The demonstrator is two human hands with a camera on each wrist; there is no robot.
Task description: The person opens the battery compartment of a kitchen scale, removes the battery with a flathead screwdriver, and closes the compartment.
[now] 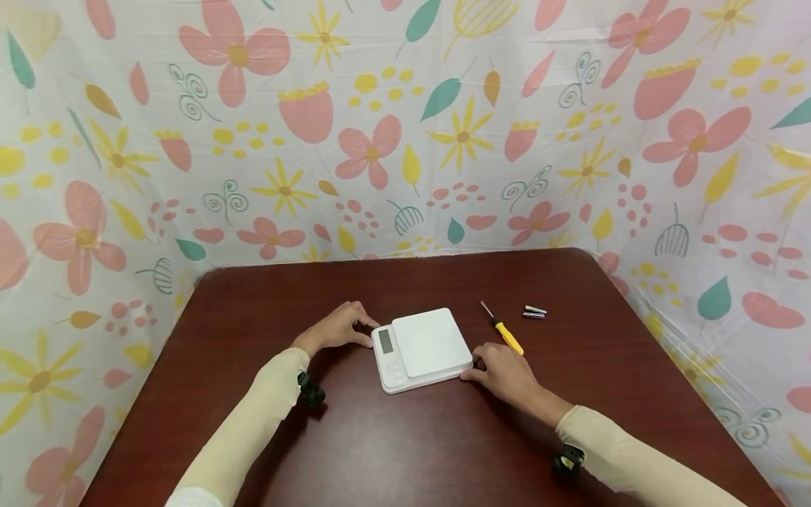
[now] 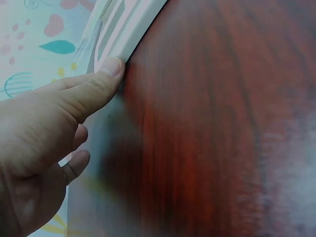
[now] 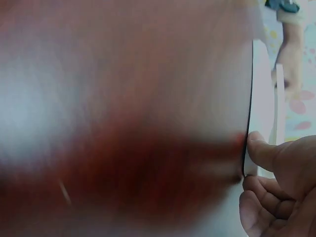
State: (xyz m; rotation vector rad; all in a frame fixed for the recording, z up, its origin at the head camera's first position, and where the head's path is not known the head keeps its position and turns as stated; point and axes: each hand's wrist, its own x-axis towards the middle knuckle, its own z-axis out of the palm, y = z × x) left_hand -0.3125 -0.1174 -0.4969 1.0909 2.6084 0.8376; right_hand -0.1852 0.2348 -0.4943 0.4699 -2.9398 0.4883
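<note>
A white kitchen scale (image 1: 434, 343) lies flat on the table, turned slightly, its small grey display (image 1: 386, 341) on the left side. My left hand (image 1: 338, 327) grips its far left corner. In the left wrist view the thumb (image 2: 101, 84) presses the scale's side edge (image 2: 136, 32), and other fingers go out of sight behind it. At the near right corner my right hand (image 1: 507, 373) pinches the scale. From the right wrist, the thumb (image 3: 261, 148) lies on the scale's side wall (image 3: 260, 103) with curled fingers beside the corner.
A screwdriver (image 1: 509, 339) with a yellow handle lies just beyond my right hand. Two small batteries (image 1: 534, 313) are side by side to its right. The dark red wooden table (image 1: 393, 451) ends at a flower-printed curtain (image 1: 405, 141) behind.
</note>
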